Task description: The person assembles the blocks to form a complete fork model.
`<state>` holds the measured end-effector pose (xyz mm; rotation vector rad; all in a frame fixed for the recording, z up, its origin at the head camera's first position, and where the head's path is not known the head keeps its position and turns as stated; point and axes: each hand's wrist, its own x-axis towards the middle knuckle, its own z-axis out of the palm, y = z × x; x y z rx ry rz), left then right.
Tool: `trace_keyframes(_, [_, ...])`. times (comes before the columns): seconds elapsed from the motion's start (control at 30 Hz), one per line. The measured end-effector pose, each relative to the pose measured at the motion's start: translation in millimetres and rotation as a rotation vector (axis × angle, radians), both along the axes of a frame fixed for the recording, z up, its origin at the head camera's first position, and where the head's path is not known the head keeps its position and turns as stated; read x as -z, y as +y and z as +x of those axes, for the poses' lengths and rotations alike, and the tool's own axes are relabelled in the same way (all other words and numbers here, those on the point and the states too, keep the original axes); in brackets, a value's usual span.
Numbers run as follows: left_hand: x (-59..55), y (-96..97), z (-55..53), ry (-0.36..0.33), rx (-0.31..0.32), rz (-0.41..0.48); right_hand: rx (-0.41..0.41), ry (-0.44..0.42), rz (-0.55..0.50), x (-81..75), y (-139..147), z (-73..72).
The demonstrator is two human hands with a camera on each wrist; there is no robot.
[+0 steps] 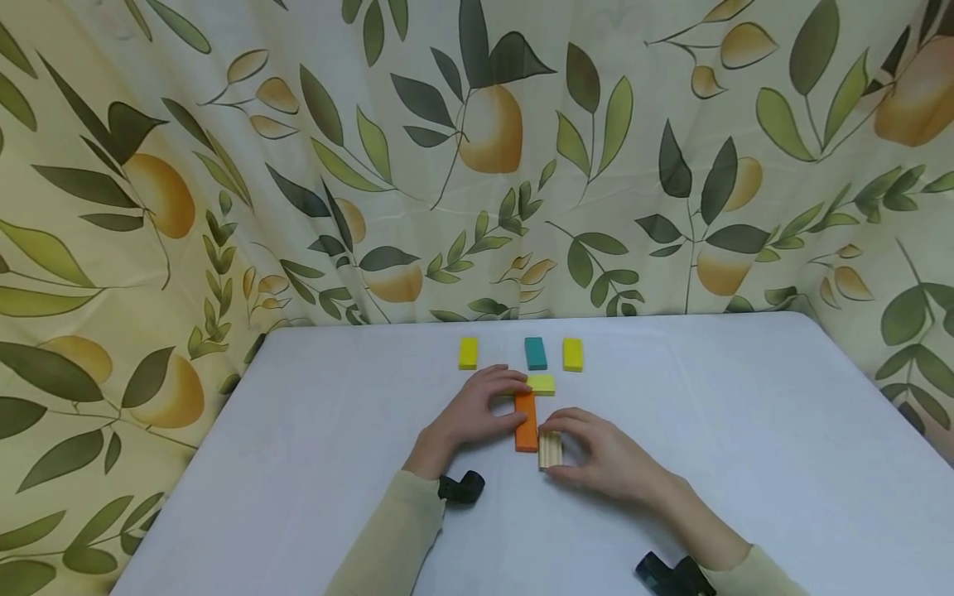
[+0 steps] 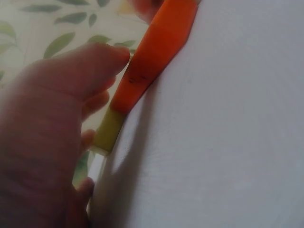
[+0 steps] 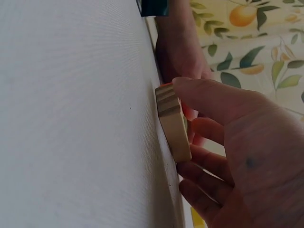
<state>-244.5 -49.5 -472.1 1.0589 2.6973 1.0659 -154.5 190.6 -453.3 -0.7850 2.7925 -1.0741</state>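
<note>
An orange block [image 1: 526, 434] lies lengthwise on the table, its far end against a pale yellow block [image 1: 542, 385] set crosswise. My left hand [image 1: 477, 406] holds the orange block from the left, with the thumb at its side and the index finger near its far end. In the left wrist view other fingers reach beside the yellowish block [image 2: 109, 130]. To the right, my right hand [image 1: 607, 455] pinches a ridged, light wooden block [image 1: 550, 451] between thumb and fingers at its two ends. This block [image 3: 173, 128] sits right beside the orange one's near end.
Beyond the hands stand a yellow block [image 1: 468, 353], a teal block [image 1: 536, 353] and another yellow block [image 1: 572, 354] in a row. A white cloth covers the table [image 1: 298, 497]. Behind it hangs a fruit-and-leaf patterned curtain [image 1: 596, 232].
</note>
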Motion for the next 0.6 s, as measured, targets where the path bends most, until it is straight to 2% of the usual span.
trace_keyframes(0.37, [2.0, 0.9, 0.1, -0.006, 0.003, -0.054, -0.007, 0.016, 0.073, -0.5, 0.0, 2.7])
trace_keyframes(0.6, [-0.2, 0.6, -0.3, -0.014, 0.002, -0.067, -0.015, 0.037, 0.073, -1.2, 0.0, 1.3])
